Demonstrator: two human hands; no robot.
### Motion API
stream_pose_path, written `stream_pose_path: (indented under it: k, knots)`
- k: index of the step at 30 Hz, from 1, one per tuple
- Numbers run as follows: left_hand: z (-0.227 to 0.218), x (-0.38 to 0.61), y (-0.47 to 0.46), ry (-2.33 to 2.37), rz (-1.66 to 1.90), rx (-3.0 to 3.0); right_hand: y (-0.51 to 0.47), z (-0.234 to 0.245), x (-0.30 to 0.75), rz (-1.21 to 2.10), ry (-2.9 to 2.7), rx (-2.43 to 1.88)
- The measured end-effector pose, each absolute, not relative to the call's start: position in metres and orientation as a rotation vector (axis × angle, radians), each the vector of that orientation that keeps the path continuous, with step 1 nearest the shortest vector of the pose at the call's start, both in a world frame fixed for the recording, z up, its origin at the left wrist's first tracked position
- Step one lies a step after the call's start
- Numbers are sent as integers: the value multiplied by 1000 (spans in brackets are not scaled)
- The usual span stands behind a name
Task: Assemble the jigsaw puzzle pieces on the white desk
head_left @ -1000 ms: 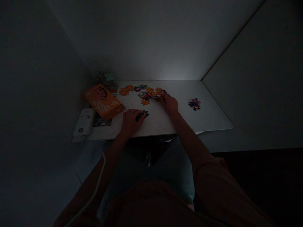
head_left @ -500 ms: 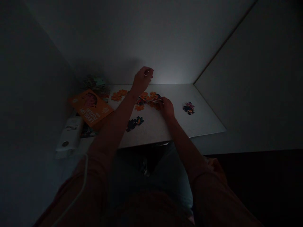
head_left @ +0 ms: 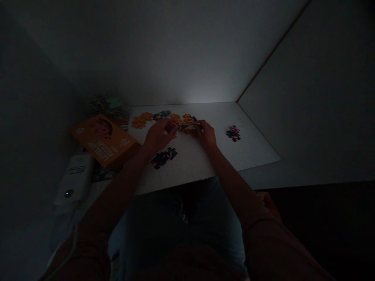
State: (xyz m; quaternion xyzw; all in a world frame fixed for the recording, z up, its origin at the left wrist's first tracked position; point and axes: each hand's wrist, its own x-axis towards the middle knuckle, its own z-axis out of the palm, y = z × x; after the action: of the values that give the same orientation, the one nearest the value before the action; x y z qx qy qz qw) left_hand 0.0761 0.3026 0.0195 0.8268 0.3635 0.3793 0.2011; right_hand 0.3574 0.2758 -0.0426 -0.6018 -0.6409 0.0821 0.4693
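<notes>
In the dim head view, my left hand [head_left: 159,134] and my right hand [head_left: 207,133] are at either side of a small group of joined jigsaw puzzle pieces [head_left: 184,125], held slightly above the white table. My left fingers pinch its left end, while my right fingers and thumb grip its right end. Just behind lie orange puzzle pieces [head_left: 175,116] and a dark, multicoloured group of pieces [head_left: 162,114]. Nearer me, beside my left wrist, rests a dark joined section [head_left: 164,157]. Exact piece edges under my fingers are too dark to make out.
An orange puzzle box [head_left: 107,140] lies tilted at the left, with a heap of pieces [head_left: 107,105] behind it and a white box-like object [head_left: 76,175] in front. A small pink and dark section [head_left: 233,133] lies to the right. Walls bound the table's back and right.
My left hand has come down from above the table to the held puzzle pieces and grips them. My right hand has stayed nearly in place. The view has shifted slightly.
</notes>
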Motion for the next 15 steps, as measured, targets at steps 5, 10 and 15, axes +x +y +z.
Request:
stream_pose_path:
  k: [5, 10, 15]
  knots:
    - [6, 69, 298, 907, 980, 2565, 272, -40, 361, 229, -1311, -1417]
    - [3, 63, 296, 964, 1018, 2594, 276, -45, 364, 292, -1144, -1342]
    - [4, 60, 299, 978, 974, 2610, 277, -48, 362, 434, -1116, -1304]
